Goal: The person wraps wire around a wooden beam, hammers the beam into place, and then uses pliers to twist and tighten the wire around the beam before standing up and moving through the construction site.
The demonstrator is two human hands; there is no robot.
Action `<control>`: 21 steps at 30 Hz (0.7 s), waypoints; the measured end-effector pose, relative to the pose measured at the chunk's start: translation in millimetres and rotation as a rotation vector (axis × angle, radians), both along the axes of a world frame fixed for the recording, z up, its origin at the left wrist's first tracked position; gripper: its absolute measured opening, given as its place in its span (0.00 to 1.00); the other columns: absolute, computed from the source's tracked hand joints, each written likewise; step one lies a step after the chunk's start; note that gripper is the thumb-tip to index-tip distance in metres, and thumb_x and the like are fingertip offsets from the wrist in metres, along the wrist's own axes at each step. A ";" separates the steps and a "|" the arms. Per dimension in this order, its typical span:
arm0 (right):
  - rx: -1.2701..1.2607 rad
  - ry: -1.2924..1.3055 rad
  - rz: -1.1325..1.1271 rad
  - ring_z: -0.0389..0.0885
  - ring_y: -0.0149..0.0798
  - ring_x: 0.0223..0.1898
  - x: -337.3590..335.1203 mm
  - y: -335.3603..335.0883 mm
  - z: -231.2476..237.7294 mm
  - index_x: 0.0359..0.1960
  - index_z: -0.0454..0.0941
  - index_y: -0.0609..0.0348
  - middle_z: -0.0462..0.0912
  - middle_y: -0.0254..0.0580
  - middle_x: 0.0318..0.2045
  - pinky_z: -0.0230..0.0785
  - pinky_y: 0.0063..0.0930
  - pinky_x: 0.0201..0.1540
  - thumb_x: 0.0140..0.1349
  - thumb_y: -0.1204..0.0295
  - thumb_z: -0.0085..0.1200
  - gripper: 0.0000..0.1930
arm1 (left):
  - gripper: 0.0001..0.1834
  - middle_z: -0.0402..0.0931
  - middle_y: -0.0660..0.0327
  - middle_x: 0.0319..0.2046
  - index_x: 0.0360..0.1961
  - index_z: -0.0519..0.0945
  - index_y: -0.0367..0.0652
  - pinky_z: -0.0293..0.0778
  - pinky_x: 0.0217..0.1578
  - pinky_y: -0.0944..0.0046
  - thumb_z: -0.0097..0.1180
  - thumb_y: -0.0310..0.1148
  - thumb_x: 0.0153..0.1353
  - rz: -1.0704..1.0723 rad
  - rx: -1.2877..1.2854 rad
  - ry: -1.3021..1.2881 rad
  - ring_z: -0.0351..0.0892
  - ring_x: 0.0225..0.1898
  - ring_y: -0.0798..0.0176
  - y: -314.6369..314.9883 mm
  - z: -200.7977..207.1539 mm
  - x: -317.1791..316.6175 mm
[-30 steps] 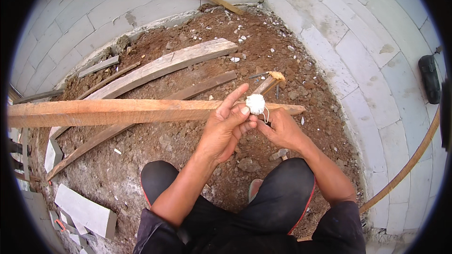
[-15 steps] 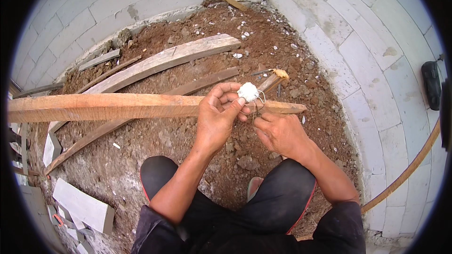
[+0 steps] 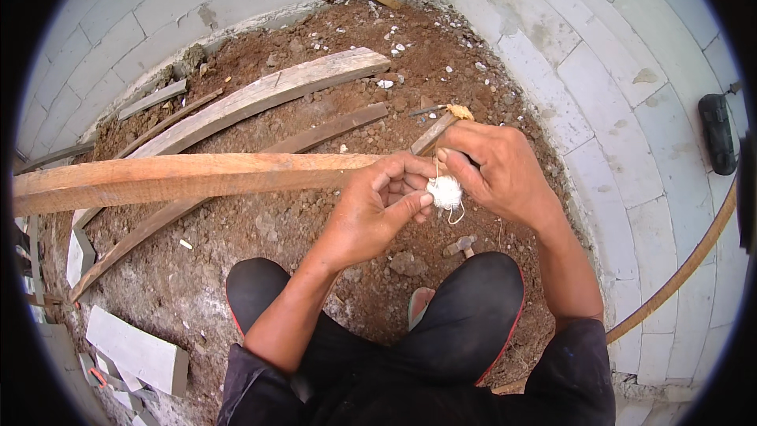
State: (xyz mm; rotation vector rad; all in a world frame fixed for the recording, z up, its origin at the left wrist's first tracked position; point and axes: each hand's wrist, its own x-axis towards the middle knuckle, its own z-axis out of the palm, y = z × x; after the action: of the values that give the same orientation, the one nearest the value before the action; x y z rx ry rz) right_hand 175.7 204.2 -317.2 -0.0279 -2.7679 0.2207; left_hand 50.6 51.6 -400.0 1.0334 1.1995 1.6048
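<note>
Between my hands is a small ball of white string (image 3: 445,192), with a loose loop hanging below it. My left hand (image 3: 386,203) grips its left side between thumb and fingers. Just above the ball, my right hand (image 3: 498,170) pinches a thin strand that runs up from it. Behind both hands lies a long squared timber (image 3: 197,177), its right end hidden by them. A short wooden stake (image 3: 432,136) with a frayed, yellowish top stands just beyond my right fingers.
A hammer (image 3: 460,247) lies on the soil by my right knee. Weathered planks (image 3: 260,102) lie farther off, and pale blocks (image 3: 138,347) at lower left. Block walls (image 3: 607,102) meet at the far corner. A black case-like object (image 3: 717,134) is at the right wall.
My right hand has moved up from below the string ball to above it, drawing a strand upward. The ball and left hand have shifted slightly right and down. The hammer has come into view.
</note>
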 end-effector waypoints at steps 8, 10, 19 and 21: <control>-0.628 -0.085 -0.090 0.79 0.54 0.28 7.3 -8.4 -64.3 0.36 0.79 0.66 0.79 0.51 0.24 0.71 0.43 0.35 0.64 0.70 0.52 0.09 | 0.12 0.79 0.57 0.35 0.48 0.75 0.33 0.79 0.35 0.69 0.55 0.17 0.64 0.211 0.117 -0.142 0.81 0.35 0.69 -1.8 1.8 -3.5; -0.343 -0.210 0.029 0.80 0.56 0.32 12.6 -27.2 -58.0 0.37 0.79 0.61 0.82 0.51 0.30 0.73 0.45 0.38 0.64 0.69 0.54 0.08 | 0.12 0.79 0.57 0.35 0.48 0.75 0.33 0.79 0.35 0.68 0.55 0.17 0.63 0.280 0.134 -0.118 0.81 0.35 0.68 -3.4 3.7 -5.5; -0.462 -0.016 -0.084 0.80 0.55 0.29 0.9 8.6 -11.3 0.35 0.79 0.62 0.80 0.52 0.29 0.71 0.43 0.33 0.66 0.69 0.50 0.09 | 0.12 0.80 0.59 0.37 0.48 0.78 0.33 0.78 0.39 0.69 0.55 0.17 0.63 0.124 0.168 0.004 0.80 0.36 0.70 -10.0 26.4 -0.8; -0.666 -0.297 -0.101 0.80 0.55 0.30 10.5 -0.1 -39.0 0.36 0.78 0.63 0.79 0.53 0.28 0.70 0.43 0.33 0.68 0.67 0.49 0.11 | 0.11 0.80 0.59 0.37 0.47 0.77 0.33 0.78 0.38 0.71 0.56 0.17 0.63 0.191 0.212 0.008 0.80 0.37 0.71 -6.5 21.7 -5.6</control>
State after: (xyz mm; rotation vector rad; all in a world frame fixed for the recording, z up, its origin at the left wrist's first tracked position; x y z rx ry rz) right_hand 186.2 204.1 -356.2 -0.3959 -2.8251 1.1789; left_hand 45.0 45.1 -378.2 1.0846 1.1810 1.9112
